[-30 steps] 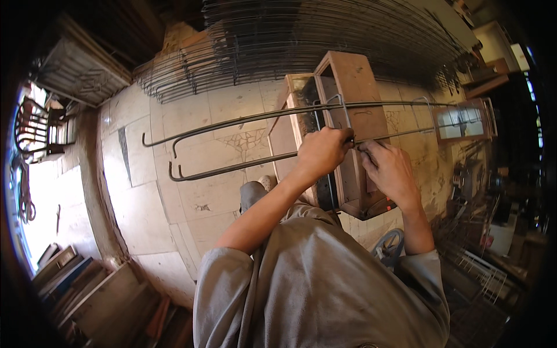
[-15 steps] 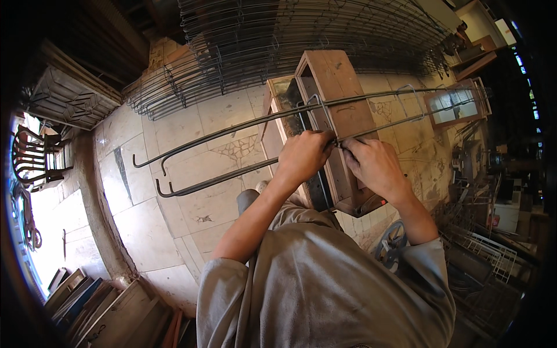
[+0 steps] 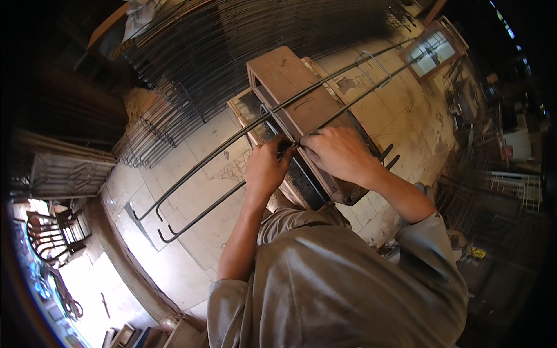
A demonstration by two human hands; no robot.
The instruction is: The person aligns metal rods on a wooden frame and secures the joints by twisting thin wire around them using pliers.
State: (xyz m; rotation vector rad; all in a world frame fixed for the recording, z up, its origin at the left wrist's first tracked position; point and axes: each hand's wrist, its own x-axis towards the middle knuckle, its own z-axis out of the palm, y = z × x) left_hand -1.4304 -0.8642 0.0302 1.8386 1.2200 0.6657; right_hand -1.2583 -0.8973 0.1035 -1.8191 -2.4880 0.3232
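Observation:
Long dark steel bars (image 3: 203,165) with hooked ends lie slantwise across a brown wooden box frame (image 3: 290,75). A bent square steel stirrup (image 3: 376,64) hangs around them farther along, and another stirrup (image 3: 264,109) stands close to my hands. My left hand (image 3: 268,168) is closed, its thumb and fingers pinched at the nearer bar. Beside it, my right hand (image 3: 339,152) is closed too, fingertips meeting the left ones over the same bar. A small dark bit shows between the fingertips, too small to name.
Stacked steel bar cages (image 3: 191,64) fill the far side. A small framed glass panel (image 3: 429,52) sits under the bars' far right end. A wooden chair (image 3: 55,235) stands at left beyond a raised sill (image 3: 125,261). White wire racks (image 3: 516,188) lie at right.
The view has turned, so the bars now slope more steeply. Both hands stay together at the nearer bar; the left hand's fingers now point more upward, its wrist less bent over.

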